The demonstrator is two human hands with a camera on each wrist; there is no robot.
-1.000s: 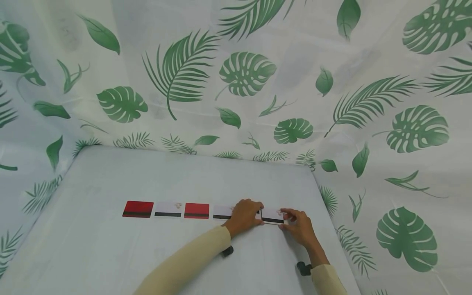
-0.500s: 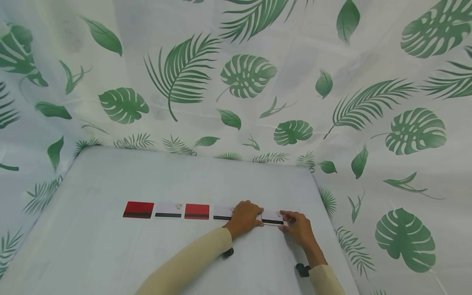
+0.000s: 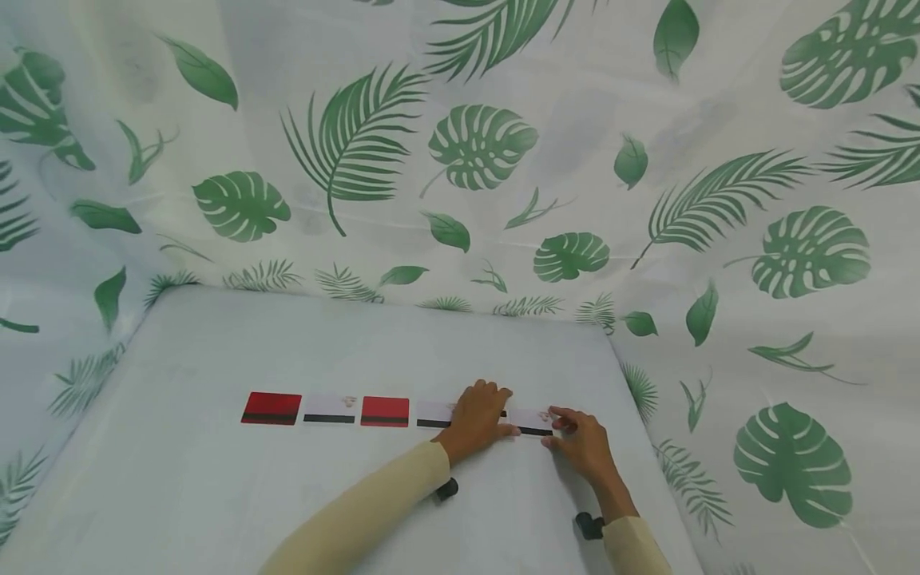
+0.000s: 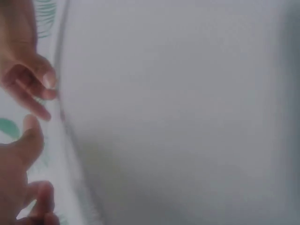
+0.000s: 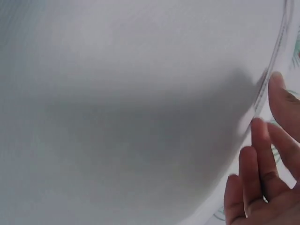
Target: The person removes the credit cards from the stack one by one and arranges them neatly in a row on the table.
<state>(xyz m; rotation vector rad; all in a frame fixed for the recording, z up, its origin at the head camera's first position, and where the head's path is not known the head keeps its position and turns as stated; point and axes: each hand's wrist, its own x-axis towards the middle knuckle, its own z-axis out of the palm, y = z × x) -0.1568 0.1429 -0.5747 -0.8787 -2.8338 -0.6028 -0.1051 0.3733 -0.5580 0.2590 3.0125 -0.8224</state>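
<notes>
A white card with a black stripe (image 3: 530,421) lies at the right end of a row. My right hand (image 3: 584,446) pinches its right end, thumb at the near corner and index finger at the far one. Over the row, my left hand (image 3: 474,417) has its fingers stretched forward and its thumb at that card's left end. It partly hides a striped white card (image 3: 434,413). Farther left lie a red card (image 3: 384,410), a white card (image 3: 329,406) and another red card (image 3: 271,407). In the left wrist view, my left thumb and fingers (image 4: 28,154) stand apart.
The cards lie on a white-covered table (image 3: 216,495). Behind and beside it hangs a white sheet with green leaf prints (image 3: 481,148). A small black device sits at each wrist, one (image 3: 447,489) at the left and another (image 3: 589,525) at the right.
My left fingers have loosened from the right-end card and reach farther forward, with the thumb straighter. The card's near edge sits slightly farther back. My right hand keeps its pinch.
</notes>
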